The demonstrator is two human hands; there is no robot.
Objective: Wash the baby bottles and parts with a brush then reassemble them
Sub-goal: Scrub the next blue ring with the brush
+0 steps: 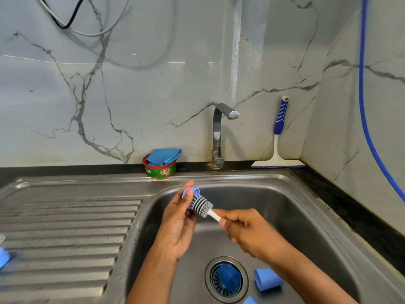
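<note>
1. Both hands work above the sink [285, 205] in the head view. The left hand [177, 222] curls its fingers round a blue cap [190, 192], with the cap's mouth turned toward the brush [201, 204].
2. The right hand [247, 231] pinches the brush's white handle between thumb and curled fingers. The grey ribbed head pokes into the cap.
3. The cap looks light and made of stiff plastic, and is probably slick once wet. It is best gripped by its outer wall, thumb opposite fingers, so the mouth stays free.
4. The brush head seems soft and springy. Holding the handle close to the head should give better control.
5. More parts wait in the basin. A drain cap [228, 279] sits on the strainer and a side cap [267, 278] lies tipped over just beside it. A third blue piece [249, 300] is cut off at the bottom edge.
6. No water can be seen running from the tap [219, 132]. A soap tub [160, 170] with a cloth [164, 155] on it stands behind the rim.
</note>
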